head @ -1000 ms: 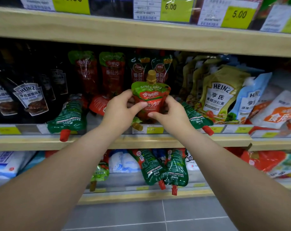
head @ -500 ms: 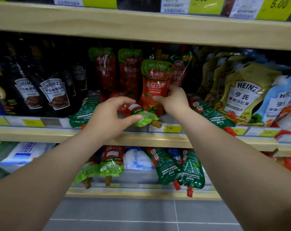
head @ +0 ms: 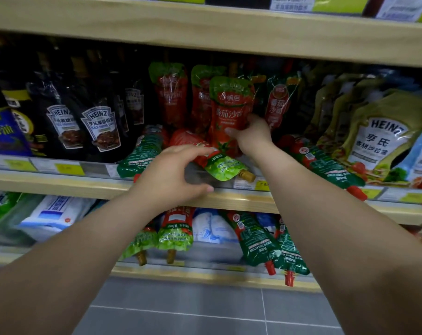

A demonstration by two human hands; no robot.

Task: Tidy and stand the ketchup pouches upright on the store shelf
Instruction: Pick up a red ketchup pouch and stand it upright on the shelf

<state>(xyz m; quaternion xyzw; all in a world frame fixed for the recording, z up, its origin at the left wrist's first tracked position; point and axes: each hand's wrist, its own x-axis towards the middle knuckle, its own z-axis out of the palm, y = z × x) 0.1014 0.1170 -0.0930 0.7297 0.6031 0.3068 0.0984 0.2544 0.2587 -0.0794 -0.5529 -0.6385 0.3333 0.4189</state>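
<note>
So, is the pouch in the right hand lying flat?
No, the right hand holds the red ketchup pouch upright, its green top pointing up.

1. A shop, grocery aisle, is indicated.
2. Middle shelf point(head: 241, 200): light wood; yellow price tags point(head: 69, 169) are clipped along its front edge.
3. On the middle shelf, branded goods are stocked in rows: dark Heinz sauce pouches point(head: 98, 129), ketchup pouches point(head: 171, 93), Heinz dressing pouches point(head: 379, 141).
4. Above the middle shelf, more price labels point(head: 292, 6) are fixed; below it, further packets point(head: 53, 213) are stacked.
5. Grey floor tiles point(head: 205, 310) are seen beneath the middle shelf.
</note>
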